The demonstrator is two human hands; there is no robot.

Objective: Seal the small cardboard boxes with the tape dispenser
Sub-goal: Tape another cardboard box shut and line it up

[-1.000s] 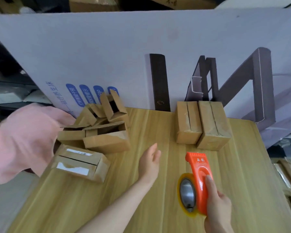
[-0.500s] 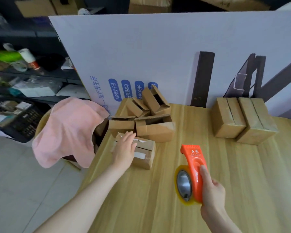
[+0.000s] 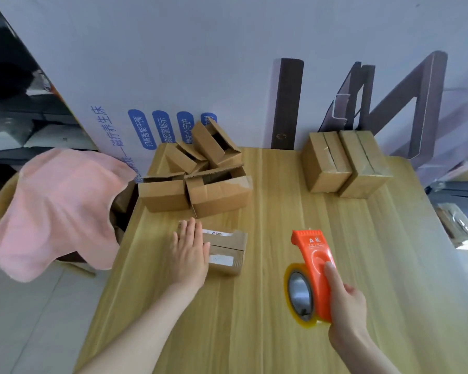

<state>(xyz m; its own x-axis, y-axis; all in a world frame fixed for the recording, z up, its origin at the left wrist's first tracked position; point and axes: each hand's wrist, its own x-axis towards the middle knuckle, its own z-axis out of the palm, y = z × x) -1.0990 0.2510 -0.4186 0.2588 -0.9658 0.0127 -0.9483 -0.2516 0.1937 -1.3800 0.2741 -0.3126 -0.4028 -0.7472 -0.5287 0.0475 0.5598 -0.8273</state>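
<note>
From the head camera, the left hand (image 3: 189,255) lies flat with straight fingers on a small labelled cardboard box (image 3: 226,252) near the left edge of the counter (image 3: 254,333). Its flaps look closed but I can see no tape on it. The right hand (image 3: 346,300) grips the orange tape dispenser (image 3: 312,268), held just above the counter, apart from that box. Two closed boxes (image 3: 343,163) stand at the back right and are probably done. A pile of open boxes (image 3: 200,179) waits at the back left, so most of the sealing seems left.
</note>
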